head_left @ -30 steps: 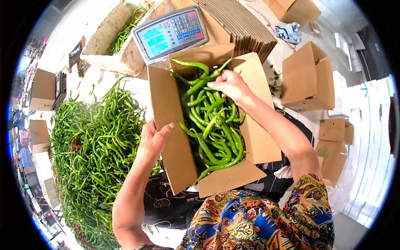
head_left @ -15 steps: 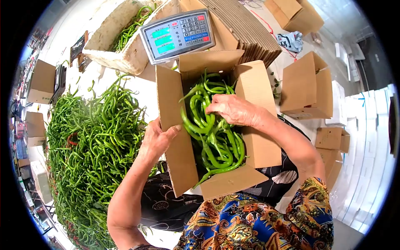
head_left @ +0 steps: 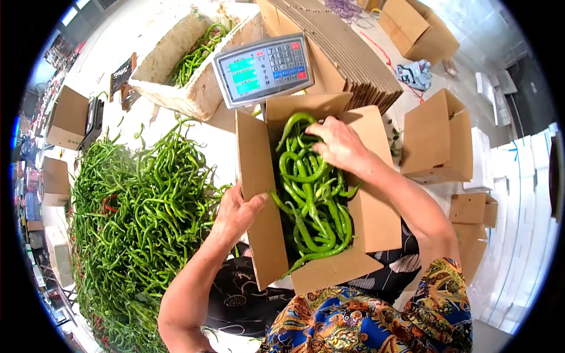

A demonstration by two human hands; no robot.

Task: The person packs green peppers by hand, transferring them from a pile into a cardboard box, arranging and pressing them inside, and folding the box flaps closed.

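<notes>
Over an open carton (head_left: 257, 232), right hand (head_left: 336, 143) among the green peppers (head_left: 309, 206), left hand (head_left: 238, 213) at the flap

At the far end of the carton, the right hand arches palm-down over the upper peppers, its wrist slightly bent and its knuckles raised. Its fingers curl and stand a little apart, the tips pointing left and meeting the peppers; whether they pinch one I cannot tell. The right forearm slants from a bent elbow at the lower right, up and leftward across the carton's right flap (head_left: 376, 197).

On the opposite side, the left hand rests against the left flap's outer edge. Its thumb stretches away from the fingers and lies over the flap's face, while the other fingers bend and are partly hidden, so how firmly they grip cannot be told. The left forearm rises from the lower left, elbow bent, and leans inward toward the carton.

The peppers lie curled and tangled inside the carton, one long pepper reaching to the near flap (head_left: 335, 269). The carton sits in front of the patterned shirt (head_left: 368, 323). Left of the left arm spreads a large loose pile of peppers (head_left: 141, 217). Just beyond the carton stands the scale display (head_left: 265, 70), with a white box (head_left: 170, 97) holding more peppers behind it and flattened cardboard (head_left: 344, 53) stacked to its right.
</notes>
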